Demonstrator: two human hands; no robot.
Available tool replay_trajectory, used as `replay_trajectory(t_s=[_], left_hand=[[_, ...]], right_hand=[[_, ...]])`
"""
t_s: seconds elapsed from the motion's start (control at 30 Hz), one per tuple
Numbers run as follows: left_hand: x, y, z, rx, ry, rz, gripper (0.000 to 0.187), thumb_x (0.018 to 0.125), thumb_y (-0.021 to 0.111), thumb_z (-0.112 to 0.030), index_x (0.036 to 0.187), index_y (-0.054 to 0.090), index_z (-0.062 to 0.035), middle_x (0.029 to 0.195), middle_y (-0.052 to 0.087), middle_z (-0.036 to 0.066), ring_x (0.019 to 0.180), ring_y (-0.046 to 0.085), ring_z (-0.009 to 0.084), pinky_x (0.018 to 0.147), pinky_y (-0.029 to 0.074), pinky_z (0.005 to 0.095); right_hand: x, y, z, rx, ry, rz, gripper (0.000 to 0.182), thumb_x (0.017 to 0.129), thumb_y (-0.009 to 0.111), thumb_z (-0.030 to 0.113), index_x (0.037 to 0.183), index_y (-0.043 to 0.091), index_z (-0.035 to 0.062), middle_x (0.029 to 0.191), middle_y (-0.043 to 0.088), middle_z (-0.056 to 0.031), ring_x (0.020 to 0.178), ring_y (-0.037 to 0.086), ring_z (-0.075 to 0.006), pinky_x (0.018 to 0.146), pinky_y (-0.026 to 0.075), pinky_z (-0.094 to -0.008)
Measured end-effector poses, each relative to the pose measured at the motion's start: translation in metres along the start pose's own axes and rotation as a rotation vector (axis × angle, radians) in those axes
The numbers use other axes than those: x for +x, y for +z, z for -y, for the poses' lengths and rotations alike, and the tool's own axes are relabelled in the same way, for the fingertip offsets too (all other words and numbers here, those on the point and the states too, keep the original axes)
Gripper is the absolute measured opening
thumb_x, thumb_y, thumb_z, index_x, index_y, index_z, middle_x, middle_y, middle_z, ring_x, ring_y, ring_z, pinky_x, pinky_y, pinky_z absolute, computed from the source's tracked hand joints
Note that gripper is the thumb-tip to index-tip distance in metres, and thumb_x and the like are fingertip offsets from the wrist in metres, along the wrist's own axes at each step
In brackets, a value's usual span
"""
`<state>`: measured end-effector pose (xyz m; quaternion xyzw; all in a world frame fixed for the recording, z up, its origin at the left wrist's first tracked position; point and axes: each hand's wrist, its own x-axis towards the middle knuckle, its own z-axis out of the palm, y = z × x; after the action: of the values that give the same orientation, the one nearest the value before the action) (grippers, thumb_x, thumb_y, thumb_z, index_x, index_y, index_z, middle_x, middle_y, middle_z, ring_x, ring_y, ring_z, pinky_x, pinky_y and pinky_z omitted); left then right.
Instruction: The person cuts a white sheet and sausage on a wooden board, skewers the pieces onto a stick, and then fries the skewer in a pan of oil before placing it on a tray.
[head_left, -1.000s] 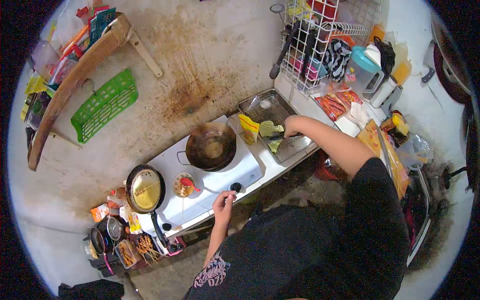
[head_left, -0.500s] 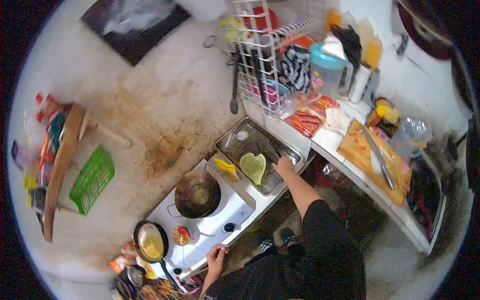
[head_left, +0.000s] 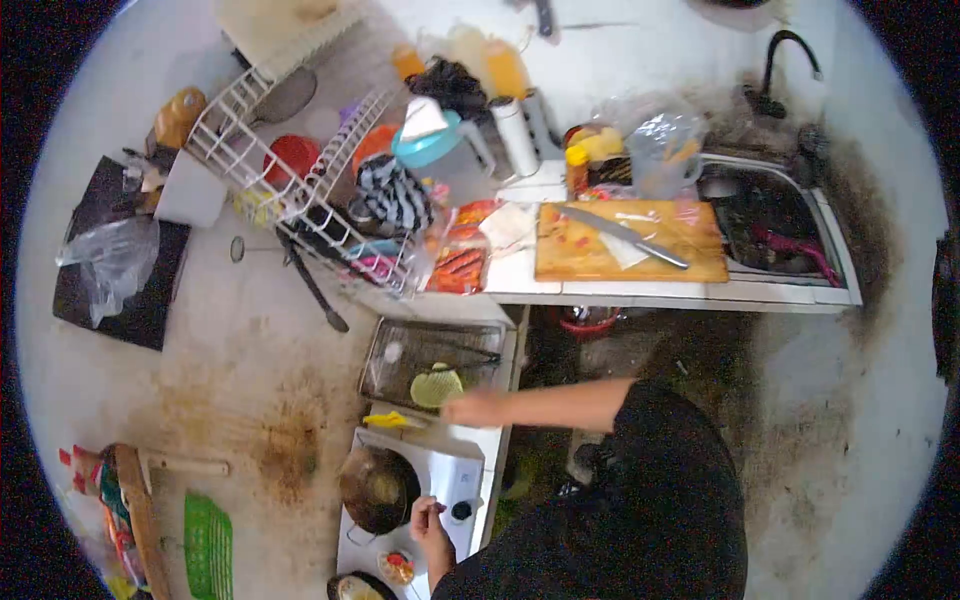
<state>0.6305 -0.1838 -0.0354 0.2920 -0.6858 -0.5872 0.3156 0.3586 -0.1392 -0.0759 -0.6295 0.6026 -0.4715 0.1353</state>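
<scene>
My right hand [head_left: 475, 408] reaches over the counter beside a pale green perforated strainer [head_left: 435, 384]. Motion blurs its fingers, so whether it grips the strainer does not show. The strainer is over a metal tray [head_left: 378, 372] with a wire rack, where a dark long utensil [head_left: 465, 347] also lies. By the wok [head_left: 375, 492] on the white stove [head_left: 452, 462], my left hand [head_left: 428, 520] is held with curled fingers close together; a small dark reddish spot shows at the fingertips. A stove knob [head_left: 461, 511] is just right of it.
A yellow object [head_left: 392, 420] lies between tray and stove. Behind stands a white wire dish rack [head_left: 300, 200]. A large knife [head_left: 630, 240] rests on a wooden cutting board [head_left: 570, 262], left of the sink [head_left: 835, 225]. A pan [head_left: 355, 587] sits at the stove's front.
The view has turned to the right. My right hand has moved from the dark utensil in the tray to beside the strainer. My left hand stays near the stove, its fingers curled.
</scene>
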Motion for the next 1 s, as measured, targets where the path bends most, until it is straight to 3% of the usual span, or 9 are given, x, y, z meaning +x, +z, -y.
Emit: replay_trajectory(t_s=[0.07,0.27,0.37,0.5,0.53,0.6,0.63,0.87,1.0], left_hand=[[0.025,0.011,0.004,-0.001,0.024,0.103,0.006,0.08,0.05,0.0,0.085,0.053,-0.0013,0.085,0.051,0.004,0.073,0.051,0.0119,0.07,0.042,0.0245],[0.071,0.078,0.004,-0.081,0.028,0.35,0.009,0.082,0.052,-0.006,0.077,0.056,0.0007,0.072,0.057,0.005,0.064,0.051,0.0106,0.062,0.042,0.0233],[0.088,0.108,0.003,-0.174,0.03,0.414,0.023,0.087,0.045,-0.011,0.067,0.051,-0.0021,0.064,0.049,0.003,0.057,0.046,0.009,0.056,0.041,0.0233],[0.108,0.142,0.014,-0.374,-0.009,0.384,0.022,0.086,0.042,-0.005,0.066,0.05,-0.004,0.075,0.05,0.004,0.067,0.048,0.0115,0.063,0.043,0.0261],[0.118,0.151,0.011,-0.222,0.164,0.408,0.02,0.084,0.043,-0.003,0.067,0.052,-0.004,0.076,0.051,0.005,0.069,0.049,0.0136,0.066,0.043,0.0274],[0.139,0.175,0.002,0.099,0.495,0.452,0.017,0.081,0.045,0.0,0.069,0.055,-0.0039,0.078,0.052,0.007,0.074,0.05,0.0178,0.072,0.043,0.0302],[0.152,0.19,0.001,0.118,0.435,0.499,0.015,0.077,0.048,0.002,0.075,0.061,-0.0058,0.083,0.055,0.009,0.083,0.052,0.022,0.079,0.04,0.0322],[0.222,0.379,-0.062,0.302,0.512,0.536,0.013,0.072,0.058,-0.003,0.084,0.062,-0.0043,0.081,0.059,0.011,0.081,0.056,0.0261,0.074,0.044,0.0319],[0.233,0.465,-0.066,0.436,0.75,0.629,0.016,0.068,0.06,-0.005,0.084,0.062,-0.0055,0.087,0.058,0.011,0.082,0.055,0.0286,0.072,0.044,0.0349]], right_hand=[[-0.03,-0.016,0.041,-0.384,-0.32,0.188,0.028,0.074,0.047,0.004,0.1,0.056,0.0095,0.08,0.057,-0.0071,0.077,0.055,-0.0228,0.069,0.044,-0.0347],[-0.098,-0.082,0.059,-0.245,0.089,-0.328,0.042,0.057,0.045,-0.009,0.093,0.059,0.0073,0.085,0.054,-0.0105,0.083,0.052,-0.0257,0.075,0.043,-0.0318],[-0.14,-0.139,0.045,-0.473,0.299,-0.728,0.044,0.057,0.042,-0.013,0.092,0.058,0.0079,0.086,0.055,-0.0127,0.088,0.05,-0.0302,0.078,0.041,-0.035],[-0.206,-0.229,0.007,-0.855,0.452,-1.011,0.03,0.06,0.043,-0.01,0.081,0.059,0.0048,0.084,0.055,-0.0155,0.082,0.052,-0.031,0.073,0.041,-0.0365],[-0.213,-0.247,0.003,-0.845,0.492,-1.069,0.026,0.064,0.042,-0.009,0.08,0.059,0.0039,0.085,0.056,-0.0164,0.08,0.053,-0.0315,0.071,0.042,-0.037],[-0.22,-0.281,0.002,-0.912,0.629,-0.966,0.021,0.066,0.046,-0.005,0.081,0.059,0.0037,0.084,0.056,-0.017,0.078,0.053,-0.0325,0.07,0.041,-0.0384],[-0.223,-0.298,-0.002,-0.944,0.7,-0.908,0.019,0.068,0.048,-0.003,0.081,0.059,0.0036,0.084,0.056,-0.0173,0.077,0.053,-0.033,0.069,0.041,-0.0391],[-0.222,-0.372,-0.056,-0.803,0.764,-0.697,0.014,0.072,0.054,0.014,0.08,0.06,0.0045,0.09,0.055,-0.0154,0.094,0.048,-0.0321,0.084,0.037,-0.0407],[-0.215,-0.387,-0.078,-1.044,0.679,-0.564,0.019,0.069,0.059,0.014,0.085,0.059,0.0039,0.088,0.057,-0.0148,0.09,0.052,-0.03,0.084,0.037,-0.0409]])
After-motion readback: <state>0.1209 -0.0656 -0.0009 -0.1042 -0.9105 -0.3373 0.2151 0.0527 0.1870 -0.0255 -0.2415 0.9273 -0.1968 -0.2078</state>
